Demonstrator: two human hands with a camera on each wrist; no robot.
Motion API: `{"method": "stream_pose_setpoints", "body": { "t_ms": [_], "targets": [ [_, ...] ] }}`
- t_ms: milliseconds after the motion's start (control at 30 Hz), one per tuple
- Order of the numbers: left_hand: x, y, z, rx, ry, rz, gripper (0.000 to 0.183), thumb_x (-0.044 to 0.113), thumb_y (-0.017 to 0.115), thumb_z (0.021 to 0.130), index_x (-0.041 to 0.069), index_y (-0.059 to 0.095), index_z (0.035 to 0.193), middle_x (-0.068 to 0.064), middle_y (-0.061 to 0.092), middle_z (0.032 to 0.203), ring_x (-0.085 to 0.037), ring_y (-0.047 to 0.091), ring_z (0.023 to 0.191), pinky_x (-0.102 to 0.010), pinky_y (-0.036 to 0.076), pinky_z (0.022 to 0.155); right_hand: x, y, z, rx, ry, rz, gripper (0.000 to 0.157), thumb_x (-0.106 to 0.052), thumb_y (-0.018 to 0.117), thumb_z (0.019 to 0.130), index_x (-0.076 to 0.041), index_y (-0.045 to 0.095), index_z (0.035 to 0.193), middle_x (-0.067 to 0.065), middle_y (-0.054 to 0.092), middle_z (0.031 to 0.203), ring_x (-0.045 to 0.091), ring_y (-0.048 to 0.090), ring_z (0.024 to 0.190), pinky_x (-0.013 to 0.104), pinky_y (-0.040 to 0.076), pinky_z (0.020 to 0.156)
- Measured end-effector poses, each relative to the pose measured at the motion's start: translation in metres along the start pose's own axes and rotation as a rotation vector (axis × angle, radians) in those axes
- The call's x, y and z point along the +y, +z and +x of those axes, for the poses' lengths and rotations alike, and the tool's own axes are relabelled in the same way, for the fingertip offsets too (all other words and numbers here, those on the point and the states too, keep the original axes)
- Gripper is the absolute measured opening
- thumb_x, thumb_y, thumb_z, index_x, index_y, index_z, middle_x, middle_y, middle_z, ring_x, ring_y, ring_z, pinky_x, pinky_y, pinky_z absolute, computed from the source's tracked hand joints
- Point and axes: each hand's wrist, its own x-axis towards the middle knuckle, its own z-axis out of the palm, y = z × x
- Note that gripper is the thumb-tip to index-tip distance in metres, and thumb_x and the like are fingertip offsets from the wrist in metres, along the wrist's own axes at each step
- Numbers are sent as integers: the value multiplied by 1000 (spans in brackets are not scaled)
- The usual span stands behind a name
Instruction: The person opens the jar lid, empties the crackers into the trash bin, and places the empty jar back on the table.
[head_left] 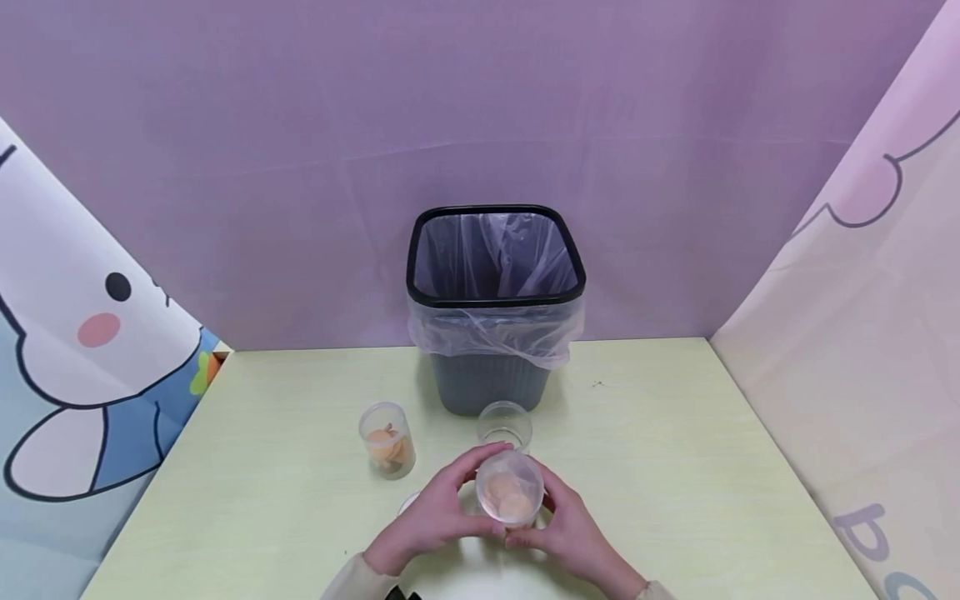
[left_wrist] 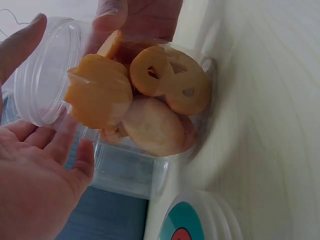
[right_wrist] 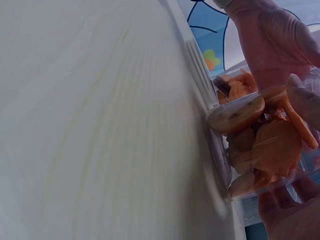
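Note:
Both hands hold a clear plastic jar (head_left: 510,486) of cookies between them, low over the table. My left hand (head_left: 437,515) curls round its left side with the thumb toward the front; my right hand (head_left: 570,525) grips the opposite side. Round and ring-shaped cookies (left_wrist: 97,92) fill the lower part of the jar, and its ridged clear rim (left_wrist: 47,70) faces up. Just behind stands an empty clear jar (head_left: 505,417). Left of the hands, another jar (head_left: 387,442) contains orange-brown cookies. A white lid (left_wrist: 215,217) with a teal and red label lies beside the left hand, mostly hidden in the head view.
A grey trash bin (head_left: 491,383) with a black rim and a clear liner stands at the table's back edge. Purple cloth (head_left: 300,167) hangs behind it, and printed cloths flank the pale table (head_left: 675,467) on both sides.

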Motion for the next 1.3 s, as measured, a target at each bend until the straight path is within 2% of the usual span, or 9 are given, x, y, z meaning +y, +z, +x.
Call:
{"method": "stream_pose_setpoints", "body": {
  "t_ms": [100,200,667,933,1300],
  "targets": [
    [0,1,1,2,-4,-7,90,15,89,73,18,43,151,1,49,148,-27,44,136,-45,37,108,-1,0,0,0,-26,0,95,-24,93,66,-24,45,147,-3,56,139,23,50,128,35,41,105],
    [0,2,0,7,-24,-16,90,15,90,72,20,44,150,2,51,147,-26,45,135,-45,36,108,-2,1,-1,3,-21,9,94,-24,93,66,-24,46,147,-2,56,138,23,50,128,35,41,105],
    [-2,3,-1,38,-61,-24,89,17,90,71,19,47,149,3,54,143,-22,48,132,-44,36,107,-2,3,-2,38,20,-32,95,-34,94,63,-33,47,146,-12,57,137,17,50,129,39,41,106],
    [0,5,-1,53,-73,-17,90,18,91,70,19,47,148,4,54,143,-25,48,132,-47,35,107,-3,3,-3,50,18,-36,93,-33,94,64,-33,48,145,-13,58,135,17,51,128,42,42,105],
    [-1,11,-4,112,-76,-14,89,17,92,69,21,49,147,3,53,144,-25,47,133,-47,35,107,-3,5,-4,75,34,-50,90,-34,94,65,-35,50,143,-15,59,133,15,52,127,43,41,106]
  ]
}}
